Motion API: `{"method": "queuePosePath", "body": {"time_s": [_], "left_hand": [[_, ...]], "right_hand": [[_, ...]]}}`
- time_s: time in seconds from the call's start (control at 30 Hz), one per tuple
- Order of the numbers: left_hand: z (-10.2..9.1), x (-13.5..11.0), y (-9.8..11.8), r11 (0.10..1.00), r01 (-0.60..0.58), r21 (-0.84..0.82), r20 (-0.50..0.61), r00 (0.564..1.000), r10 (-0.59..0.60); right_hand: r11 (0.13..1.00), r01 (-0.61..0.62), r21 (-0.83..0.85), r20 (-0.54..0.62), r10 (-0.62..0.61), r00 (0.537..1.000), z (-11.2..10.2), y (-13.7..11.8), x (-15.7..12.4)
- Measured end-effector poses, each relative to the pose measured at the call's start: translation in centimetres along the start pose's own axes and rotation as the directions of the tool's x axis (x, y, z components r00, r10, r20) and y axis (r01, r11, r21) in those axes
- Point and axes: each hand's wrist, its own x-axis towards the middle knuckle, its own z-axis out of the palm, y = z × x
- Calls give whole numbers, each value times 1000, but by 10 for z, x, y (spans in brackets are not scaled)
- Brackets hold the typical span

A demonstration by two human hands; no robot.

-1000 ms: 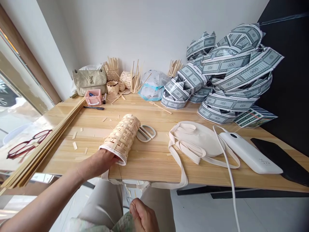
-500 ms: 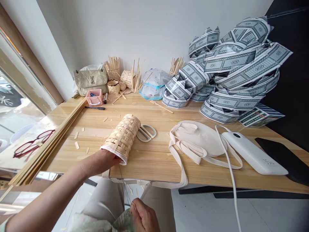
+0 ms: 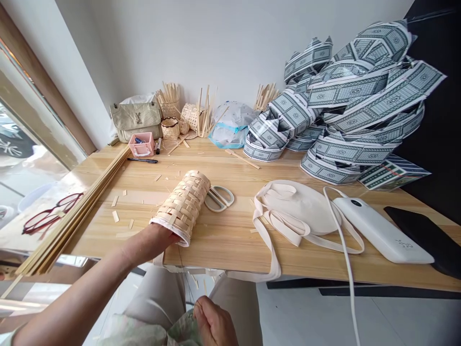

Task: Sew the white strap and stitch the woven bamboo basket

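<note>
Basket [image 3: 182, 202]: pale flat strips, woven over and under, tube-shaped; small gaps visible between some strips. White band [image 3: 167, 227] runs round its mouth. Colour near uniform, slightly darker on some strips. Position: lying on its side on the table [image 3: 230, 230], left of centre, by the near edge; mouth faces near and slightly left, other end points far and right. Underside of that end not visible.

Dark thread [image 3: 183, 269] hangs from the mouth past the near table edge, down towards the lap.

Left hand [image 3: 157, 239]: inserted into the mouth from the near left, back of hand up. Forearm slants up from the lower left corner; wrist roughly in line with it. Fingers mostly hidden inside the basket; cannot tell whether they are spread or pressed together.

Right hand [image 3: 216, 323]: low, over the lap, nearer than the table edge and well apart from the basket. Fingers curled, thumb against the forefinger, pinching the thread.

Surroundings: scissors [image 3: 224, 204] just right of the basket, handle loops showing. Cloth bag [image 3: 306, 211] farther right. Bundle of long strips [image 3: 77, 209] on the left, lying from near to far.
</note>
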Motion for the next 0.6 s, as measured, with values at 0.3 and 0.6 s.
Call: {"method": "queuePosePath", "body": {"time_s": [0.3,0.6], "left_hand": [[-2,-3,2,1000,-1,6,8,1000,1],[8,-2,-3,999,3,38,6,1000,-3]], "right_hand": [[1000,-28,-6,-8,28,1000,0,0,-2],[997,-73,5,-8,73,997,-15,3,-13]]}}
